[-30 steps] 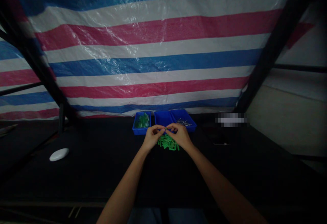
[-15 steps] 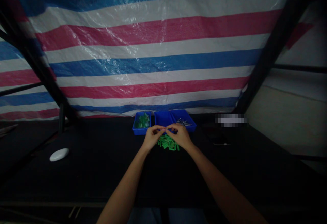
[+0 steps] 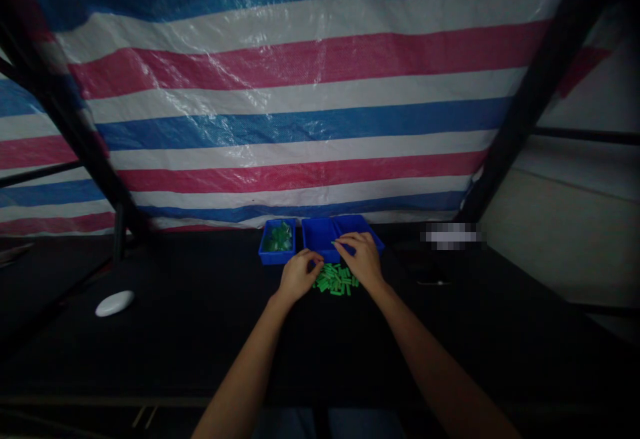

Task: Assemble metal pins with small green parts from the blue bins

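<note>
Head view: left hand (image 3: 299, 276) resting on the black tabletop (image 3: 175, 339) just in front of the blue trays, its fingers curling loosely inward, about half closed, beside the left side of a loose pile of small green plastic pieces (image 3: 336, 279), with no hold on anything that can be made out. Right hand (image 3: 362, 260) reaching past the far side of the pile, its fingers lying extended and slightly spread over the front rim of a wide blue tray (image 3: 317, 233); any piece pinched at those fingertips staying too small to tell. Pile lying between the 2 hands, just in front of the wide blue tray, near the far edge of the tabletop. A small blue tray (image 3: 277, 245) standing just left of the wide blue tray, holding more green pieces (image 3: 279, 239). Well off to the left, a white oval object (image 3: 115, 303) lying on the tabletop. Toward the far right edge, a blurred patch (image 3: 453, 235) hiding whatever lies there. Along the far side, a pink, white and blue striped tarp (image 3: 280, 119) hanging behind the tabletop, with a black frame post (image 3: 543, 79) slanting up on the right.
</note>
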Available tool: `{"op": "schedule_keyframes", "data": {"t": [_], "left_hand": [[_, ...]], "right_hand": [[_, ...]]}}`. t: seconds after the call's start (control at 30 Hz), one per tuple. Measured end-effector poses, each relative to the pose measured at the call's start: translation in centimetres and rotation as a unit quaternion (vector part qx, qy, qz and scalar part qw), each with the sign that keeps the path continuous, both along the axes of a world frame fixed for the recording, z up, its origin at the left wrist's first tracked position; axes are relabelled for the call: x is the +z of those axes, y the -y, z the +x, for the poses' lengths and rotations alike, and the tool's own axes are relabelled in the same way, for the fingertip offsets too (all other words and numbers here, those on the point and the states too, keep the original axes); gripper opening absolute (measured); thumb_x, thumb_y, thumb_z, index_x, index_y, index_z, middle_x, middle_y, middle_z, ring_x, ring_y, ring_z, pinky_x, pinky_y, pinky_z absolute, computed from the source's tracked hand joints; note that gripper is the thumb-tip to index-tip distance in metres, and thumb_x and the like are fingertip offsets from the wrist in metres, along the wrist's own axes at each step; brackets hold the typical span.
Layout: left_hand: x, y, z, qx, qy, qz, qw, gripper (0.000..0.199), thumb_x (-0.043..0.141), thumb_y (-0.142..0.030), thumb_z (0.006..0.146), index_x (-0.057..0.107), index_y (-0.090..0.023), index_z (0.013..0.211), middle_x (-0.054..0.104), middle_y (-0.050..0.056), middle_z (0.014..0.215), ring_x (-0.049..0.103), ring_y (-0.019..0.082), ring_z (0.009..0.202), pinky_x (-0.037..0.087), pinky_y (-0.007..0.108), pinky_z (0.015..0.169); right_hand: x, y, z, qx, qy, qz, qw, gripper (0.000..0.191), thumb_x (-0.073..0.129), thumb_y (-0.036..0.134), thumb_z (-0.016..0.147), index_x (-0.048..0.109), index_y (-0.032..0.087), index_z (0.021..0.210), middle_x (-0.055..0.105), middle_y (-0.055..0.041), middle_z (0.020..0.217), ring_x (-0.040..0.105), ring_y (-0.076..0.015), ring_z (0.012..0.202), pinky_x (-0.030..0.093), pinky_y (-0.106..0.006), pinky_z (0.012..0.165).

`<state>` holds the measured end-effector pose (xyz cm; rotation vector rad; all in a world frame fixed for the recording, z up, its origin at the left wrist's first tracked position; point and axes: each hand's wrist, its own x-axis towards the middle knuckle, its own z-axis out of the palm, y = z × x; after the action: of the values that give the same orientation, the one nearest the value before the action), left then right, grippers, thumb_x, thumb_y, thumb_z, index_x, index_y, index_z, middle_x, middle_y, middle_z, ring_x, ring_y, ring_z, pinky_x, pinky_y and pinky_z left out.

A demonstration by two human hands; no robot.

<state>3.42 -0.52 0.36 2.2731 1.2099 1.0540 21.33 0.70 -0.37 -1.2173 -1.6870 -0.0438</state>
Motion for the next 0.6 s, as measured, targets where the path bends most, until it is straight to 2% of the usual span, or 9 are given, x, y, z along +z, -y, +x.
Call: {"op": "schedule_keyframes", "data": {"t": [0.23, 0.47, 0.6], "left_hand": [[0.1, 0.6, -0.1, -0.02, -0.112, 0.015, 0.993, 0.017, 0.053, -0.027, 0.073, 0.064, -0.022, 0.084, 0.06, 0.004, 0.089, 0.055, 0.016, 0.072, 0.04, 0.025, 0.063], [0.4, 0.4, -0.7, -0.026, -0.137, 0.014, 0.99, 0.016, 0.054, -0.022, 0.07, 0.064, -0.022, 0.081, 0.061, 0.003, 0.087, 0.056, 0.018, 0.074, 0.04, 0.025, 0.065], [0.9, 0.2, -1.3, 0.002, -0.146, 0.002, 0.989, 0.015, 0.053, -0.023, 0.07, 0.064, -0.021, 0.08, 0.063, 0.004, 0.084, 0.056, 0.016, 0.068, 0.039, 0.023, 0.06]], "right_hand": [[-0.8, -0.3, -0.1, -0.024, 0.007, -0.004, 1.0, 0.019, 0.055, 0.036, 0.075, 0.066, 0.024, 0.084, 0.062, -0.0057, 0.088, 0.046, -0.0228, 0.086, 0.036, -0.038, 0.078], [-0.5, -0.5, 0.4, -0.02, -0.02, -0.018, 0.999, 0.02, 0.051, 0.035, 0.077, 0.066, 0.023, 0.084, 0.061, -0.0062, 0.086, 0.047, -0.0219, 0.085, 0.036, -0.036, 0.077], [-0.1, -0.4, 0.8, -0.013, -0.032, -0.02, 0.999, 0.018, 0.05, 0.031, 0.077, 0.065, 0.022, 0.082, 0.062, -0.0057, 0.084, 0.049, -0.0207, 0.082, 0.036, -0.035, 0.077]]}}
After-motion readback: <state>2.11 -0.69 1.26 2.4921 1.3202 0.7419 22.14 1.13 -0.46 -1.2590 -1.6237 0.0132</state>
